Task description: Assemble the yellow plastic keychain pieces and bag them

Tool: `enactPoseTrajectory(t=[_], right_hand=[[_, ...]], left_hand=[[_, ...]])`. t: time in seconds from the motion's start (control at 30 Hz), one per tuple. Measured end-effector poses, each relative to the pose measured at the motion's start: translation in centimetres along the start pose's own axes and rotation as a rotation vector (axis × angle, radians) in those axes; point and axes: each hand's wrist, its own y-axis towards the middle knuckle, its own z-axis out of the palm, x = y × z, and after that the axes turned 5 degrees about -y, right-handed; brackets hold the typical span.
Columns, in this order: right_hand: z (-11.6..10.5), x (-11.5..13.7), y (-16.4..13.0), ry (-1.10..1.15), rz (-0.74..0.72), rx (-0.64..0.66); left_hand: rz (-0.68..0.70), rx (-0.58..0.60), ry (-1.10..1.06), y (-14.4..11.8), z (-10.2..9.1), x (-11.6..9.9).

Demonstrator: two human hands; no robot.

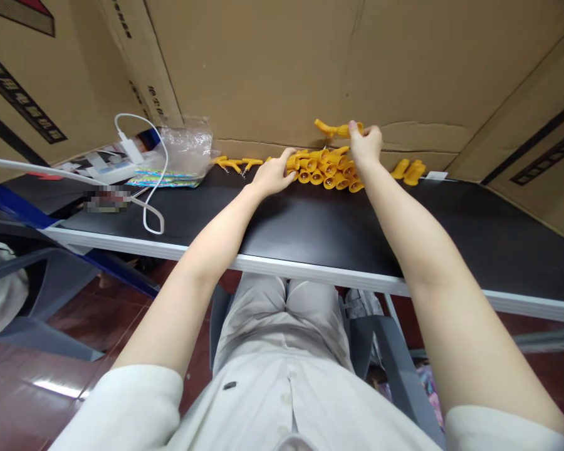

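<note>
1. Orange plastic pieces lie bunched in a pile at the far edge of the black table, upper centre of the frame, against a wall of brown cardboard.
2. Left hand reaches forward with the arm nearly straight, palm down, fingers curled onto the left end of the pile and gripping a piece there.
3. Right hand is raised just above the pile, arm stretched out, wrist bent up; its fingertips pinch an orange piece that sticks out to the left, clear of the table.
4. 2 forearms run from the lower corners of the frame and converge toward the pile.
5. More loose orange pieces sit to the left of the pile, and a few more to its right.
6. At the upper left, a white cable loops across the table near a clear plastic bag.
7. Below the table edge, light trousers and a white shirt fill the bottom centre.
</note>
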Motion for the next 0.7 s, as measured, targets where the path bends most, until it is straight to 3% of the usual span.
enactPoseTrajectory(t=[0.07,0.1,0.27,0.43,0.7], right_hand=[[1.2,0.7,0.2,-0.102,0.128,-0.146],[1.9,1.0,0.2,-0.119,0.113,-0.159],[4.8,0.9,-0.3,-0.248,-0.107,-0.036],[6.0,0.8,-1.8,-0.479,-0.254,0.094],[6.2,2.0,-2.9,-0.617,-0.301,0.138]], left_hand=[[0.008,-0.002,0.003,0.1,0.1,0.2],[0.013,-0.006,0.002,0.1,0.2,0.4],[0.037,-0.028,-0.009,0.3,0.4,0.9],[0.036,-0.024,-0.007,0.3,0.4,1.0],[0.005,-0.008,0.001,0.1,0.1,0.2]])
